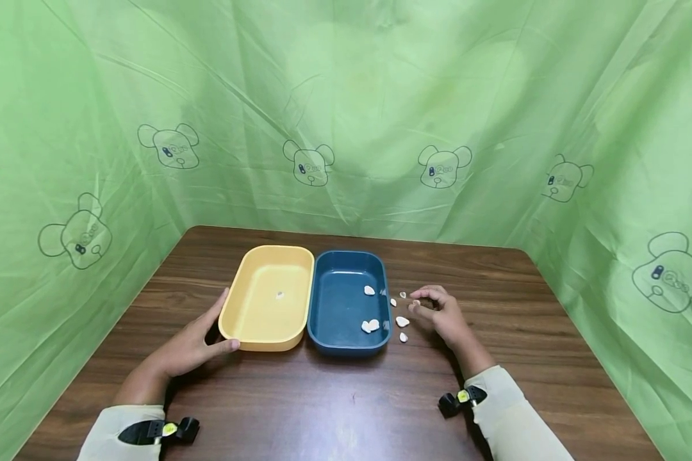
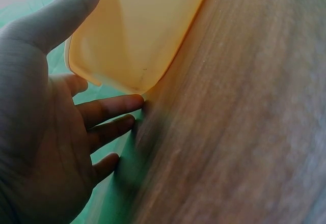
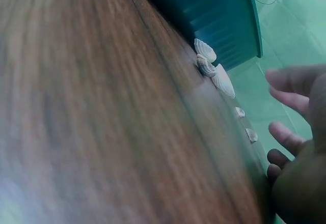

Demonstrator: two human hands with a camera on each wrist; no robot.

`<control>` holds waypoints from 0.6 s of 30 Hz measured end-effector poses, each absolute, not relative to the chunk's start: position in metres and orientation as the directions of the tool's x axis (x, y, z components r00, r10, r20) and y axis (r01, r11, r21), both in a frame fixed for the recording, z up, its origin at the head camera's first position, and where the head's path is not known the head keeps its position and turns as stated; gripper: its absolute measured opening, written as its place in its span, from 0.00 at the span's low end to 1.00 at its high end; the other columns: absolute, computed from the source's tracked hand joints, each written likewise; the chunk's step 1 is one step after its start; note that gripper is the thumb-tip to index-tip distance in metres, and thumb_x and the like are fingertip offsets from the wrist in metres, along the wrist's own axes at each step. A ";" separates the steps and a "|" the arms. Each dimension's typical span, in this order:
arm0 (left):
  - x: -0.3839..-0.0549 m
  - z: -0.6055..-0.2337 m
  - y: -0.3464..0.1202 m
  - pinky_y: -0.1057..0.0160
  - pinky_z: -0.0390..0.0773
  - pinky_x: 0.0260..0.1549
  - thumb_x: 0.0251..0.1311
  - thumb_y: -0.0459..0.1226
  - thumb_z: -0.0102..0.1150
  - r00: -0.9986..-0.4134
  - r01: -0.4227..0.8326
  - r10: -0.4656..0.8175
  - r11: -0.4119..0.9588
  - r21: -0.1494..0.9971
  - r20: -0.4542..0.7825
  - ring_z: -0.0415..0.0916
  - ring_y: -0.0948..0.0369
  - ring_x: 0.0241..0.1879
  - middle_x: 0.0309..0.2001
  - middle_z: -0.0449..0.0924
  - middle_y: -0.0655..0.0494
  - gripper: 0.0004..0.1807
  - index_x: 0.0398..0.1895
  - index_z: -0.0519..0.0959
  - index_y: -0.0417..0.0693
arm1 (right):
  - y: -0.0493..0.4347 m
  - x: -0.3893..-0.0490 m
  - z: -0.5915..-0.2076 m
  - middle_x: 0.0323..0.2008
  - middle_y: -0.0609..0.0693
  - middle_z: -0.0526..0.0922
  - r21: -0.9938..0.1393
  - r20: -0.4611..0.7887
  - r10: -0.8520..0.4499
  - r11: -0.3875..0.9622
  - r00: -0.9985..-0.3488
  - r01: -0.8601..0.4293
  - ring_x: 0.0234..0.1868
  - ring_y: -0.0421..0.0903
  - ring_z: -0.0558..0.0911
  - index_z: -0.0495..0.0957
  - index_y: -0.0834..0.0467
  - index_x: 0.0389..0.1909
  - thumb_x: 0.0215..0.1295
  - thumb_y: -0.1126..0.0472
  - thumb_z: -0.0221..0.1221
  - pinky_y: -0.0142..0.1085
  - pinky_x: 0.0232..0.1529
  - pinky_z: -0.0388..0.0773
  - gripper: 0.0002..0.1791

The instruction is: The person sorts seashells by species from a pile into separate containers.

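Observation:
A yellow plastic tray [image 1: 254,338] lies beside a dark blue tray [image 1: 346,351] on the wooden table. My left hand [image 1: 193,346] rests against the yellow tray's near left corner, thumb on its front side and the other fingers loosely spread in the left wrist view. One small pale piece [image 1: 279,295] lies in the yellow tray. White seashells [image 1: 369,291] lie in the blue one. Right of it, more shells [image 1: 402,321] are scattered on the table. My right hand [image 1: 446,317] hovers there, fingers apart, around a small shell [image 1: 416,302]. Ridged shells [image 3: 205,50] show in the right wrist view.
The brown wooden table [image 1: 346,403] extends around both trays. A green curtain [image 1: 369,96] printed with bear heads encloses its back and sides. A small black camera [image 1: 452,404] is strapped at the right wrist, another camera [image 1: 187,430] at the left.

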State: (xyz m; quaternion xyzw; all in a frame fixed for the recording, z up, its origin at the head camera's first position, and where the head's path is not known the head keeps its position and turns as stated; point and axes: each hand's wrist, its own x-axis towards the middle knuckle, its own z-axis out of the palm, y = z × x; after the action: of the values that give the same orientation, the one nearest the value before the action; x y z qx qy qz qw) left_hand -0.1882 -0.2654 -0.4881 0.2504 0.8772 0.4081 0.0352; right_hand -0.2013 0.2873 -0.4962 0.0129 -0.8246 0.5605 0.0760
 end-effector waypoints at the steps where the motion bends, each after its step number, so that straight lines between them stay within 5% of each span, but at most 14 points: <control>1: -0.188 -0.488 -0.265 0.87 0.43 0.66 0.68 0.43 0.75 -0.872 0.410 0.468 0.542 0.734 0.142 0.48 0.29 0.83 0.89 0.44 0.34 0.65 0.92 0.35 0.62 | 0.288 -0.201 -0.497 0.67 0.64 0.79 -0.912 0.149 0.025 0.390 -0.988 -0.128 0.70 0.56 0.75 0.88 0.67 0.53 0.65 0.66 0.75 0.47 0.73 0.69 0.17; 7: -0.188 -0.488 -0.265 0.86 0.43 0.66 0.68 0.44 0.75 -0.875 0.409 0.464 0.550 0.728 0.142 0.49 0.29 0.83 0.89 0.44 0.33 0.65 0.92 0.35 0.61 | 0.290 -0.201 -0.499 0.82 0.63 0.66 -0.853 0.137 -0.131 0.489 -0.982 -0.184 0.85 0.69 0.54 0.93 0.58 0.48 0.61 0.62 0.79 0.74 0.80 0.48 0.15; 18: -0.187 -0.488 -0.265 0.87 0.43 0.66 0.68 0.43 0.75 -0.876 0.407 0.460 0.547 0.731 0.143 0.49 0.28 0.83 0.89 0.44 0.32 0.64 0.92 0.36 0.61 | 0.290 -0.202 -0.501 0.87 0.62 0.58 -0.813 0.096 -0.190 0.552 -0.977 -0.187 0.88 0.71 0.39 0.94 0.54 0.44 0.56 0.59 0.83 0.81 0.78 0.32 0.15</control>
State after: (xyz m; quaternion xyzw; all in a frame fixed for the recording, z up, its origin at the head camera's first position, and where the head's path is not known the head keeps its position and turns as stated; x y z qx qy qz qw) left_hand -0.1871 -0.2652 -0.4882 0.2467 0.8789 0.4069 0.0327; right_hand -0.2015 0.2900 -0.5008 0.1069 -0.8809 0.4610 -0.0016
